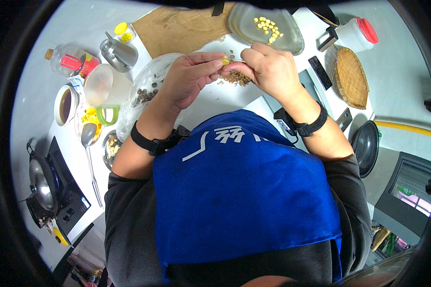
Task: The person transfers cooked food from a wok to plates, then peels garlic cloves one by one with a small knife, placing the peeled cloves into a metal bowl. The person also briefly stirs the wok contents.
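Above the white worktop, my left hand (pixel 190 79) pinches a small yellow kernel (pixel 225 60) between thumb and fingers. My right hand (pixel 273 70) is close beside it, gripping a thin, straight metal tool (pixel 237 60) that runs past the kernel and along the left fingers. The tool's exact kind is too fine to tell. Below the hands lies a heap of brown shell or skin bits (pixel 238 78). Several peeled yellow kernels (pixel 267 27) rest on a clear tray (pixel 291 41) beyond my right hand. Left of my left wrist, dark round nuts or seeds (pixel 146 95) sit in a clear plastic bag (pixel 129 120).
A wooden board (pixel 179 30) lies at the back. On the left stand a metal pitcher (pixel 119 53), a translucent plastic jug (pixel 104 86), a bowl of dark liquid (pixel 61 111) and a long spoon (pixel 89 143). Rightward are a phone (pixel 320 73) and a woven basket (pixel 351 78).
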